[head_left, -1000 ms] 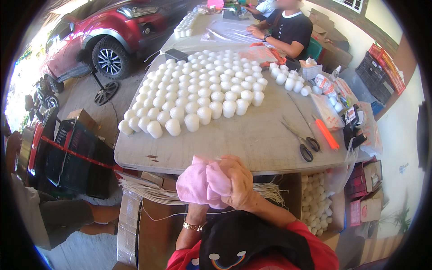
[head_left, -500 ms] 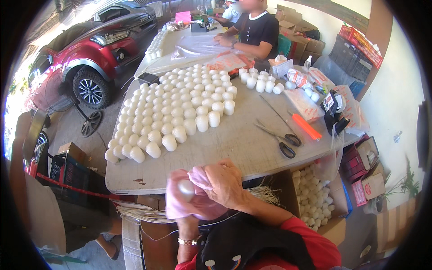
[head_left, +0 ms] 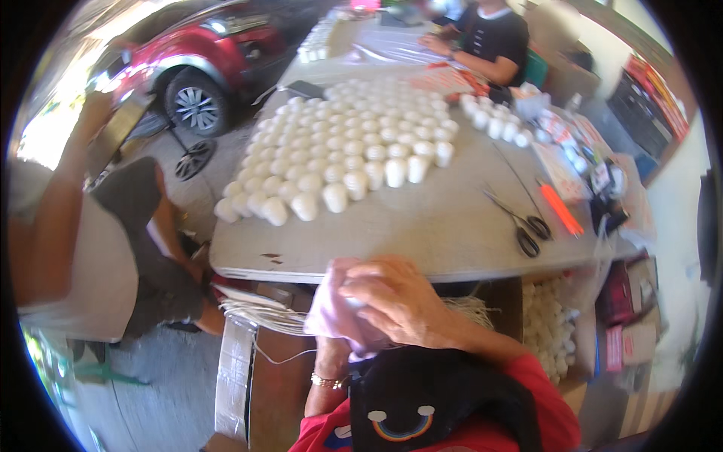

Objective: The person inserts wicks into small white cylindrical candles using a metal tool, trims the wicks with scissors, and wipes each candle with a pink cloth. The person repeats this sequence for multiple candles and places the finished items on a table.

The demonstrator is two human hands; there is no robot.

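Note:
Close to my body, just off the table's near edge, a pink cloth (head_left: 331, 301) wraps a small white candle (head_left: 354, 303), of which only a sliver shows. My left hand (head_left: 332, 351) is closed beneath, holding the cloth around it; the cloth hides its fingers. Over the top, my right hand (head_left: 407, 305) presses with curled, blurred fingers against cloth and candle. On the table (head_left: 422, 237), rows of white cup-shaped candles (head_left: 331, 162) stand tightly packed.
Black-handled scissors (head_left: 520, 226), a thin rod (head_left: 520, 177) and an orange-handled tool (head_left: 561, 207) lie to the right. Below is a box of white candles (head_left: 548, 331). Pale cords (head_left: 263, 313) hang by the edge. People sit left (head_left: 83, 248) and far across (head_left: 493, 41).
The view has shifted, so the table appears farther left and the person at left shows more. My right hand has moved over the candle, covering most of it.

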